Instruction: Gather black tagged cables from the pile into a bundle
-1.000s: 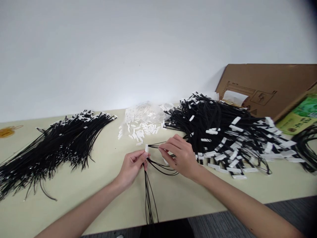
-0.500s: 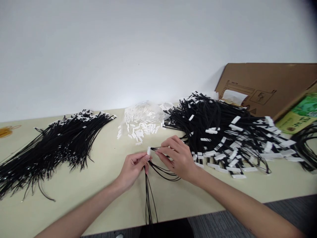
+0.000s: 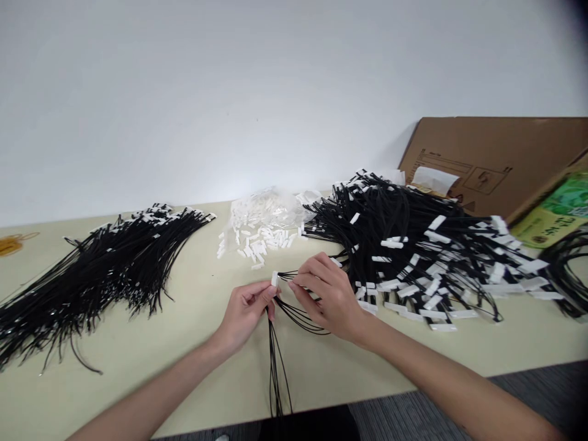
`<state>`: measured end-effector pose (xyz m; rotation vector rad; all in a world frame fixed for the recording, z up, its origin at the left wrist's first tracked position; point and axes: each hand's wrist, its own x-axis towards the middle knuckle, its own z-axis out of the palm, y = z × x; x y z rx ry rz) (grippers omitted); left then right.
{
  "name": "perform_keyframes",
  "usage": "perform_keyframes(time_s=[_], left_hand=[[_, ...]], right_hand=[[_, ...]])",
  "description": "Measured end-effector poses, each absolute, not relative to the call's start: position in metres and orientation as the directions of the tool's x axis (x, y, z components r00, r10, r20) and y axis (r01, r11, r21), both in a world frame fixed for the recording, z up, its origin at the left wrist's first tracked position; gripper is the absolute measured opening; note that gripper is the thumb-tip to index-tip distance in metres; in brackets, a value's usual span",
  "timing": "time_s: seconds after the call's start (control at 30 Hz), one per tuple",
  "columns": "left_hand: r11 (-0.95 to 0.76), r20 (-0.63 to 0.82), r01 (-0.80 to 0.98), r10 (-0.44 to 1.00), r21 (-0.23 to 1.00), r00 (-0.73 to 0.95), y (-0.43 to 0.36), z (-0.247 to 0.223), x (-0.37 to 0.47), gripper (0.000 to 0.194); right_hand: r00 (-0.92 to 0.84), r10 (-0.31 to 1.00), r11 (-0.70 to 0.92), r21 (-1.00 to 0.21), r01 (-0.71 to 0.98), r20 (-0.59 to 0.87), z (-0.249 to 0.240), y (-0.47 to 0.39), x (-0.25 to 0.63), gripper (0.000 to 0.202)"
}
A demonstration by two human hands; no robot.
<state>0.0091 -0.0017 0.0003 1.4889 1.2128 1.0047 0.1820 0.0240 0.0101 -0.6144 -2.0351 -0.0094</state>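
Between thumb and fingers, my left hand (image 3: 248, 311) pinches a small white connector housing (image 3: 274, 279), held upright above the table. Thin black wires (image 3: 298, 317) run from it to the right and curve under my other hand. More black wires (image 3: 274, 367) hang down from my left hand past the table's front edge. My right hand (image 3: 326, 294) is closed in a pinch on a black wire (image 3: 287, 274) just right of the housing. The wire's very tip is too small to make out.
Loose white housings (image 3: 260, 242) spill from a clear plastic bag (image 3: 271, 208) at the back. A heap of black wires (image 3: 114, 263) lies left; wires with white connectors (image 3: 390, 220) are piled right. Behind that pile leans a cardboard box (image 3: 496, 159), beside a green-yellow package (image 3: 560, 208).
Both hands and the housing have shifted very slightly to the left. The grips look the same, and the piles have not moved.
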Motion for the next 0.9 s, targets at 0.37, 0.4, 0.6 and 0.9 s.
perform_keyframes(time_s=[0.37,0.4,0.6,0.9], left_hand=[[-0.094,0.056,0.245,0.986,0.965,0.16,-0.0009,-0.0015,0.0075,0.033],[-0.097,0.057,0.248,0.985,0.964,0.163,-0.0008,-0.0019,0.0072,0.034],[-0.12,0.073,0.268,0.981,0.956,0.181,-0.0001,-0.002,0.0069,0.035],[-0.155,0.083,0.385,0.977,0.91,0.197,0.0006,0.0006,0.0064,0.037]], right_hand=[[-0.445,0.469,0.851,-0.255,0.46,0.763,0.0091,0.0238,0.1823,0.01],[-0.452,0.471,0.849,-0.252,0.464,0.758,0.0093,0.0238,0.1823,0.01],[-0.48,0.483,0.84,-0.234,0.489,0.732,0.0112,0.0236,0.1826,0.013],[-0.493,0.522,0.824,-0.262,0.503,0.696,0.0099,0.0249,0.1838,0.016]])
